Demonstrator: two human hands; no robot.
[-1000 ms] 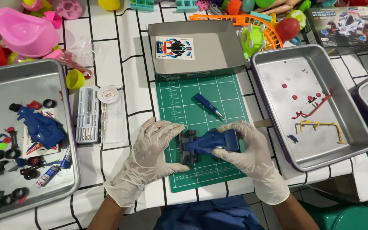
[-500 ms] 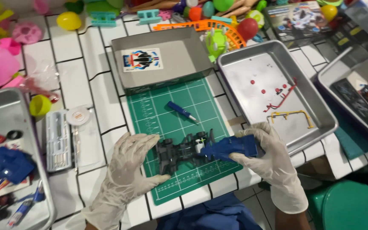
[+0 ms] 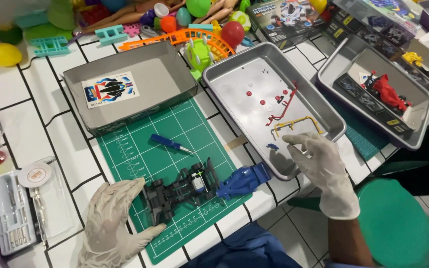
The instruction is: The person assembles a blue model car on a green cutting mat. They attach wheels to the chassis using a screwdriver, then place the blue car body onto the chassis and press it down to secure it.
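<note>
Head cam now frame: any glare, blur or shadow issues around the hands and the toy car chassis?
Head view: mostly sharp; the black chassis and blue screwdriver on the green mat read cleanly. Right hand slightly soft at the fingertips, casting a dark shadow into the steel tray. Tray floor shows mild glare. Left hand is bright, glove detail somewhat washed. Frame edges look bent.

A grey box w/ a sticker sheet sits at the back edge of a green cutting mat; a blue screwdriver lies on the mat. Far right, a tray holds a red toy car. Bright plastic toys, incl. a yellow egg and red ball, crowd the white tiled table. Lower left: a clear tool case.
</note>
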